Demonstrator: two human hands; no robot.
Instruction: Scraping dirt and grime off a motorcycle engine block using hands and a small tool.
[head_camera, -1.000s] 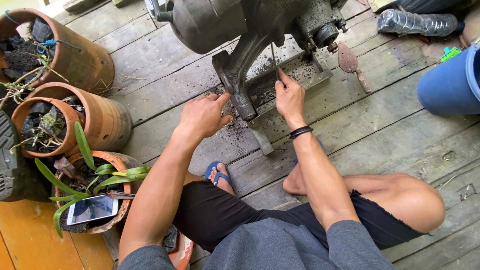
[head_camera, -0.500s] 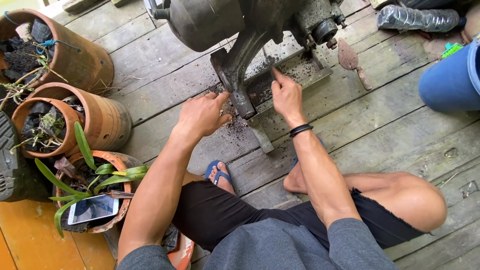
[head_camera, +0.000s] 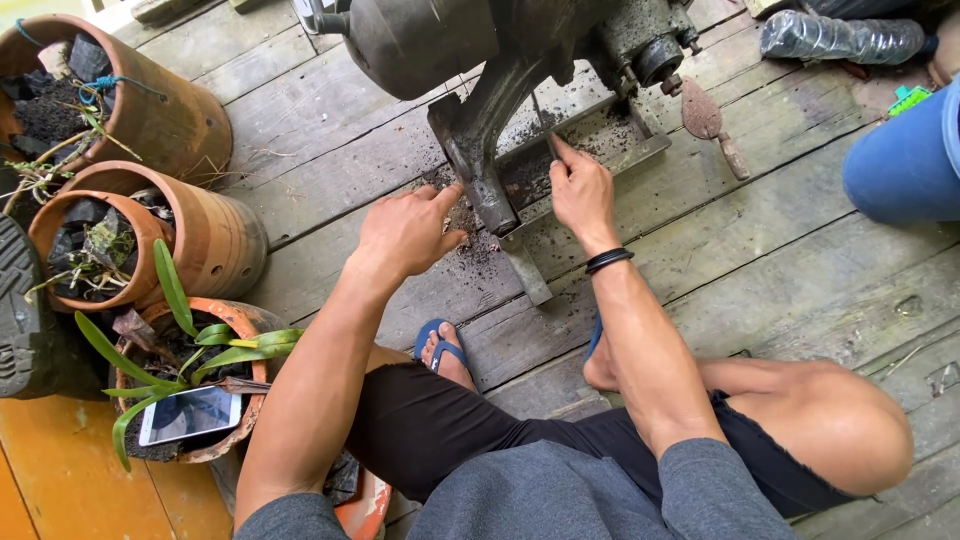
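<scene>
A dirty grey metal machine (head_camera: 470, 60) with a round tank and angled metal frame stands on the weathered plank floor. Dark soil (head_camera: 470, 225) is scattered around its foot. My left hand (head_camera: 405, 232) rests on the boards just left of the frame's leg, fingers loosely curled by the soil, holding nothing. My right hand (head_camera: 582, 190), a black band at its wrist, sits on the frame's flat rail, index finger stretched out and pressing on the metal.
Three terracotta pots (head_camera: 215, 240) with charcoal and plants stand at the left; a phone (head_camera: 190, 415) lies in the nearest. A small rusty trowel (head_camera: 705, 120), a plastic bottle (head_camera: 840, 38) and a blue container (head_camera: 905, 165) lie at the right. My sandalled foot (head_camera: 440, 350) is below.
My right hand has slid slightly up along the frame rail, index finger extended. My left hand has stayed beside the frame's leg with hardly any shift.
</scene>
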